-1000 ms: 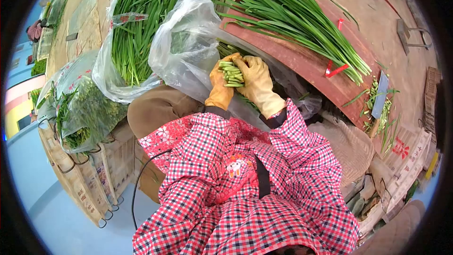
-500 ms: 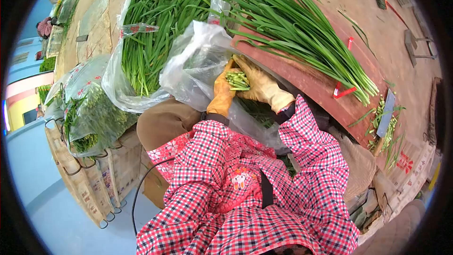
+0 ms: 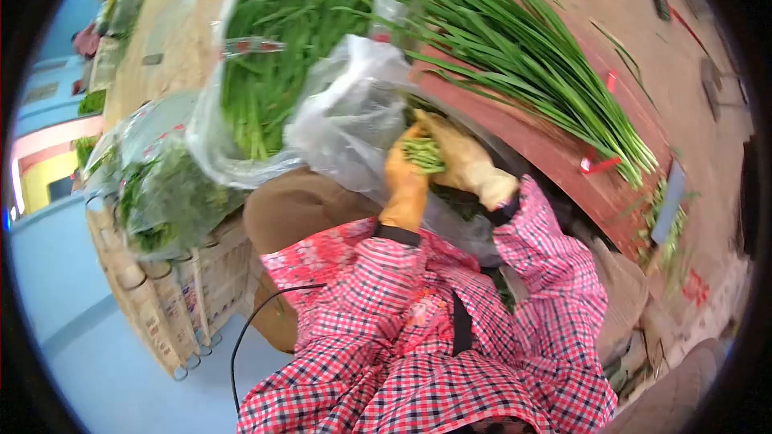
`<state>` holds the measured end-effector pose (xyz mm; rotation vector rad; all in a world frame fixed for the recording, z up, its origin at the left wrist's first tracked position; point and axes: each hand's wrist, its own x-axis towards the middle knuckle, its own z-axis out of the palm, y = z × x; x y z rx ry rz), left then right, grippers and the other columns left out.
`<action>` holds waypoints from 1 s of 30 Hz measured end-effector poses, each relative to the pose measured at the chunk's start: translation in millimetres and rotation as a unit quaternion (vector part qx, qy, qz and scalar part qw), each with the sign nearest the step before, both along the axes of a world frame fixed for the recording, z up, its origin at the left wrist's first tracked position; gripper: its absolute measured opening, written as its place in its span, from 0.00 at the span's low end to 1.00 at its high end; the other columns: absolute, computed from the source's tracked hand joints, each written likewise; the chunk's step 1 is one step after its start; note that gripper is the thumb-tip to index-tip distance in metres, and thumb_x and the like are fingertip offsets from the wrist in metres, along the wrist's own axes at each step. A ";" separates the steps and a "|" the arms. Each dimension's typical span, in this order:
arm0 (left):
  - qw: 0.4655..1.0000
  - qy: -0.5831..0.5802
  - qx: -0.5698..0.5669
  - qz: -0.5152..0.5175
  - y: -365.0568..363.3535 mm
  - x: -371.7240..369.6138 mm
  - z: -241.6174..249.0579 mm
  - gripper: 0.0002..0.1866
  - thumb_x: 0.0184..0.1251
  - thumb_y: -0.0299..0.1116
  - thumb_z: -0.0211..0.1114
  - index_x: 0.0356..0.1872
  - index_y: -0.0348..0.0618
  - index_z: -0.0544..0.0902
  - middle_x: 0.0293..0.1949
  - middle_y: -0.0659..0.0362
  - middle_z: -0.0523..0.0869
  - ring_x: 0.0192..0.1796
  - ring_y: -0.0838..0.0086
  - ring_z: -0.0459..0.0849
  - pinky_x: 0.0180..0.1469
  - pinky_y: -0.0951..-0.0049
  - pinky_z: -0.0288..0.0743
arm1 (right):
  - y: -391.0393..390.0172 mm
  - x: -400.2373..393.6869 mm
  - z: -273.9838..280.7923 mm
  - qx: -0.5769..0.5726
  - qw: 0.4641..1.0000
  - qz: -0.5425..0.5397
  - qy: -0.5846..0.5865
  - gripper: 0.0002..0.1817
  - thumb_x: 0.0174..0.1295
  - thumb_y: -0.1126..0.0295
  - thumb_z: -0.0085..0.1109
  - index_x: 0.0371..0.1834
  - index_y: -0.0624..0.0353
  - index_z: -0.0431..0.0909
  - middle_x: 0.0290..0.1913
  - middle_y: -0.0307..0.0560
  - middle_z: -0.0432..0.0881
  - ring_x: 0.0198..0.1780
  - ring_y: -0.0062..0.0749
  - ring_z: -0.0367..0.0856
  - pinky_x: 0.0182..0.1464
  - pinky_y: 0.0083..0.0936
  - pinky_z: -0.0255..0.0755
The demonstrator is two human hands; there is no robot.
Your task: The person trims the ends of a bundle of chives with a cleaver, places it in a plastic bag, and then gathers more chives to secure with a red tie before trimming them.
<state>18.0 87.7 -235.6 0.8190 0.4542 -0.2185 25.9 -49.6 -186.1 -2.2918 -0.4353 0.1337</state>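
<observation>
Both of my hands wear yellowish work gloves and meet around a small bunch of garlic chives (image 3: 424, 155), its pale cut stalk ends facing me. My left hand (image 3: 406, 185) is closed on the left side of the bunch. Wrapped over its right and far side is my right hand (image 3: 462, 157); those fingertips are partly hidden. Beyond my left hand lies crumpled clear plastic (image 3: 346, 104). A larger pile of long green chives (image 3: 539, 72) rests on the reddish board (image 3: 591, 201) to the right of my hands.
An open plastic bag of greens (image 3: 277, 72) stands ahead to the left, and another filled bag (image 3: 173, 185) sits on wooden crates (image 3: 173, 297). A wide blade (image 3: 668, 202) lies among trimmings at the board's right end. Red tape (image 3: 599, 165) shows by the pile.
The whole view has shifted slightly right and down, with some blur. My hands stay closed together around the bunch, whose cut ends are tilted a little differently.
</observation>
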 end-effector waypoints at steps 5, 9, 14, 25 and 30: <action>0.985 -0.067 0.156 0.022 -18.6 -2.5 18.7 0.18 0.73 0.29 0.54 0.59 0.37 0.81 0.47 0.59 0.85 0.46 0.72 0.83 0.49 0.70 0.79 | 6.9 -2.2 -14.5 0.126 0.991 -0.019 -0.035 0.51 0.46 0.74 0.73 0.77 0.59 0.57 0.69 0.61 0.71 0.69 0.56 0.72 0.70 0.40 0.67; 0.782 -0.267 0.560 -0.064 -9.2 -3.9 20.9 0.19 0.62 0.25 0.59 0.56 0.41 0.82 0.45 0.50 0.86 0.48 0.61 0.84 0.51 0.62 0.75 | 5.2 -16.7 -23.4 0.207 0.973 -0.098 0.034 0.47 0.47 0.80 0.73 0.75 0.63 0.62 0.68 0.55 0.75 0.67 0.40 0.75 0.68 0.31 0.69; 0.770 -0.344 0.537 0.008 -6.3 3.6 26.0 0.18 0.57 0.20 0.55 0.48 0.40 0.85 0.47 0.49 0.86 0.53 0.54 0.83 0.60 0.61 0.74 | -0.7 -21.3 -39.4 0.333 0.932 -0.123 0.069 0.42 0.51 0.84 0.66 0.74 0.63 0.64 0.61 0.49 0.80 0.60 0.33 0.80 0.64 0.27 0.73; 0.749 -0.363 0.487 -0.267 3.8 42.7 -14.6 0.16 0.63 0.30 0.56 0.49 0.39 0.83 0.55 0.49 0.85 0.61 0.51 0.80 0.63 0.60 0.73 | -7.5 -30.1 7.5 0.213 0.969 -0.126 0.019 0.23 0.45 0.76 0.72 0.48 0.60 0.81 0.46 0.49 0.85 0.47 0.42 0.85 0.53 0.31 0.78; 0.438 -0.407 0.719 -0.355 15.5 37.8 -66.0 0.28 0.61 0.42 0.60 0.63 0.49 0.75 0.65 0.58 0.75 0.73 0.61 0.65 0.68 0.48 0.63 | -7.3 -32.7 24.6 0.205 0.975 -0.082 -0.015 0.24 0.42 0.75 0.76 0.46 0.58 0.81 0.45 0.49 0.85 0.49 0.46 0.84 0.53 0.33 0.78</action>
